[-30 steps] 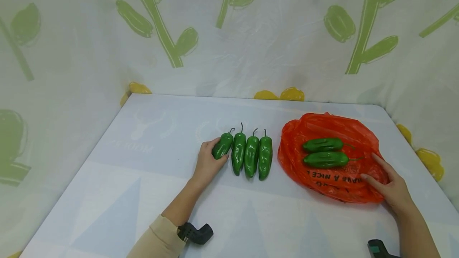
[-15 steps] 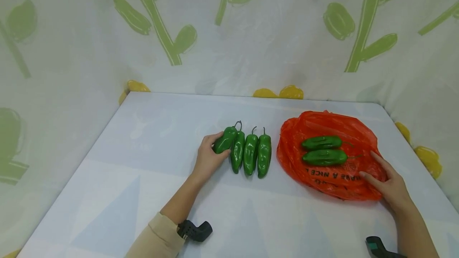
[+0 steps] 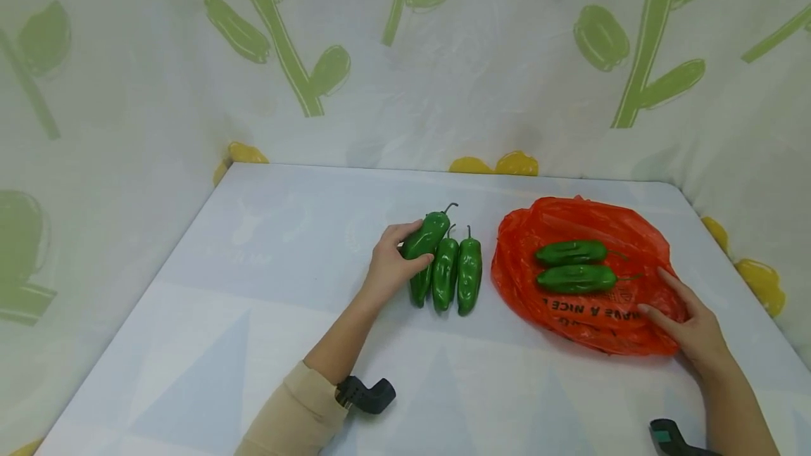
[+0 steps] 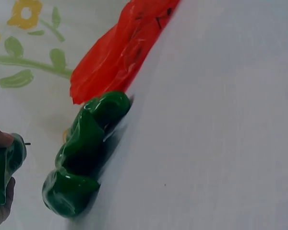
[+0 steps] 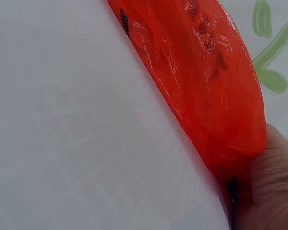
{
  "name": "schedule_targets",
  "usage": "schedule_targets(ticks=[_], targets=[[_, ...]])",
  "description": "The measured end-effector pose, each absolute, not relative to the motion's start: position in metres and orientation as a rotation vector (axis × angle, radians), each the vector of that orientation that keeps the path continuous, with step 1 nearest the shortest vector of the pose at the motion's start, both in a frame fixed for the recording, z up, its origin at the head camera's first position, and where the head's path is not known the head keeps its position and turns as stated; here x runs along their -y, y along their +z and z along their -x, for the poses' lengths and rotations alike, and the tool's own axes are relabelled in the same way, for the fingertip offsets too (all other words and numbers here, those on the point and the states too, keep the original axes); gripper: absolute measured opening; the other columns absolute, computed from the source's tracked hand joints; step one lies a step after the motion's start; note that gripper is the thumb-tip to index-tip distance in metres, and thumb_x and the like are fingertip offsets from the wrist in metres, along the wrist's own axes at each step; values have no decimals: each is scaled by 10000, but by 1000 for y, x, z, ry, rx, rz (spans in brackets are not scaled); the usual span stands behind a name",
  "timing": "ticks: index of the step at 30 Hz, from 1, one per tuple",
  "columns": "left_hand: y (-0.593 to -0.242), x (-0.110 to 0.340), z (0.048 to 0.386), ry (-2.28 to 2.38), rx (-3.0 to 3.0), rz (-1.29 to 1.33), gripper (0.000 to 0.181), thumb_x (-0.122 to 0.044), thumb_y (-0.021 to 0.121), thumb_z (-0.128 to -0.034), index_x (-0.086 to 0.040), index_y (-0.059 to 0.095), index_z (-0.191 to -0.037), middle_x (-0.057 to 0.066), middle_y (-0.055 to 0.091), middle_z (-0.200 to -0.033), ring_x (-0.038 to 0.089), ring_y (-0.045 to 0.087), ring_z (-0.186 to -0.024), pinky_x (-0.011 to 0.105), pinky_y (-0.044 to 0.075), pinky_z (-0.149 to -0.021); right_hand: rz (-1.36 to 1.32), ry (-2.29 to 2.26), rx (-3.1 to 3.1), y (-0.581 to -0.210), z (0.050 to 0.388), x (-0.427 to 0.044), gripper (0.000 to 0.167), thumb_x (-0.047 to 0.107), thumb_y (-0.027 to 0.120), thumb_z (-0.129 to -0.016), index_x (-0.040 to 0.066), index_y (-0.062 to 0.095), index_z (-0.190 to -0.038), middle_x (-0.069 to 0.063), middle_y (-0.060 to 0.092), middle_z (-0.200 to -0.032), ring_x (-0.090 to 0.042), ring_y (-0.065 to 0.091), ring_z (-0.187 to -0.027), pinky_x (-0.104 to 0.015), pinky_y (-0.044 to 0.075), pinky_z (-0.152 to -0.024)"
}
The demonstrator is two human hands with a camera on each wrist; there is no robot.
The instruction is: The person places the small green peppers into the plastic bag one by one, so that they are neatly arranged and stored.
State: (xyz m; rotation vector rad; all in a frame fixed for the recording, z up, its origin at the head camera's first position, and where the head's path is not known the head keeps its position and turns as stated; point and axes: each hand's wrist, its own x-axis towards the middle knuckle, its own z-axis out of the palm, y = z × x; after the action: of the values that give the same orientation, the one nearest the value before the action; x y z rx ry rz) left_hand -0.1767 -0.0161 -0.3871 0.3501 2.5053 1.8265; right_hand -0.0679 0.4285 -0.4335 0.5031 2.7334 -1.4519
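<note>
My left hand (image 3: 394,266) grips a glossy green chili pepper (image 3: 426,232) by its sides, thumb on the near side. That pepper is tilted and overlaps the leftmost of three peppers lying side by side, stems pointing away; the middle one (image 3: 445,276) is partly behind it. In the left wrist view, the held pepper (image 4: 9,160) is apart from the row (image 4: 79,143). A crumpled red plastic bag (image 3: 516,245) lies at the right with two peppers (image 3: 573,279) on it. My right hand (image 3: 693,333) holds the bag's right edge between thumb and fingers; some fingers are hidden.
A white table (image 3: 304,245) with pale blue triangles carries everything. Behind it hangs a light curtain (image 3: 494,90) with green leaf prints. Black wrist devices sit by the left wrist (image 3: 367,396) and right wrist (image 3: 671,438).
My left hand has moved right and slightly away with the pepper, lifting it from the row's left end over the neighbouring pepper. The right hand and bag stay in place.
</note>
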Motion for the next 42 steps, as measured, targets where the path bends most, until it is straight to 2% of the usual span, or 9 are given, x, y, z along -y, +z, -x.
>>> schedule_targets(ticks=[8, 18, 24, 33, 42], targets=[[-380, -2, 173, 1797, -2439, -447, 586, -105, 714, -801, -111, 518, -1352, 98, 484, -1300, 252, 496, -1145, 417, 455, -959, -499, -1428, -2735, -436, 66, -428, 787, 376, 575, -926, 359, 48, -1510, -201, -101, -1554, -476, -103, -1389, -741, 110, -992], [-372, -28, 174, 1773, -2397, -538, 566, -123, 695, -808, -150, 532, -1349, 55, 489, -1280, 204, 516, -1085, 341, 508, -857, -489, -1406, -2735, -435, 67, -427, 788, 381, 569, -928, 349, 41, -1512, -206, -96, -1555, -484, -99, -1386, -748, 151, -969], [-371, -45, 171, 1733, -2379, -606, 553, -152, 669, -820, -177, 528, -1354, 18, 498, -1275, 166, 514, -1080, 293, 498, -844, -507, -1418, -2716, -437, 66, -425, 784, 382, 570, -928, 366, 43, -1508, -182, -98, -1562, -470, -107, -1392, -737, 174, -975], [-370, -80, 168, 1668, -2345, -765, 577, -153, 687, -828, -168, 508, -1376, 33, 495, -1254, 123, 493, -1084, 183, 463, -833, -531, -1418, -2750, -436, 65, -427, 797, 378, 591, -917, 343, 63, -1512, -180, -96, -1558, -458, -101, -1395, -725, 78, -1015], [-368, -113, 170, 1527, -2413, -914, 582, -175, 715, -823, -166, 515, -1370, 19, 521, -1231, 68, 491, -1063, 141, 427, -828, -502, -1438, -2737, -433, 67, -428, 776, 370, 575, -928, 382, 56, -1503, -159, -104, -1564, -447, -114, -1398, -726, 112, -1004]])
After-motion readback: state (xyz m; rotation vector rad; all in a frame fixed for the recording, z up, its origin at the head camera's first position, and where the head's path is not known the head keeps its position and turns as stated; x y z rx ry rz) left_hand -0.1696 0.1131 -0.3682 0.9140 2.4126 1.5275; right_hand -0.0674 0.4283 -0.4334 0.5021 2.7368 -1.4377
